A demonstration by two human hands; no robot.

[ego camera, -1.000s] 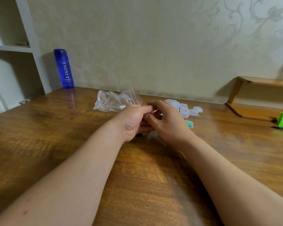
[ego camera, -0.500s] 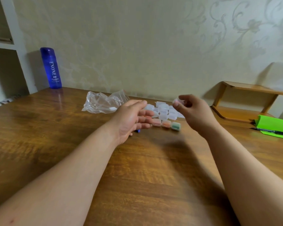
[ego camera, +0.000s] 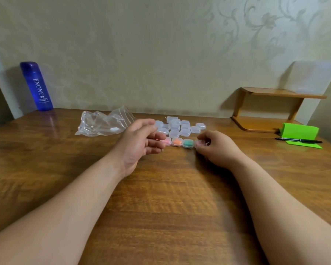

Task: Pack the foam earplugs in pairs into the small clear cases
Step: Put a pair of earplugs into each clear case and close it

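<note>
My right hand pinches a case mid-frame; my left hand hangs slack. It's probably light, slick plastic, so I'd hold its sides.

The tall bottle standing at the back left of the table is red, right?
Not quite. The bottle is blue, not red, as the head view shows. It does stand tall at the back left of the table.

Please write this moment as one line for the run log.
left hand: open, idle | right hand: pinches small case beside green case | pink case, orange case: filled, in row | empty cases: behind
</note>
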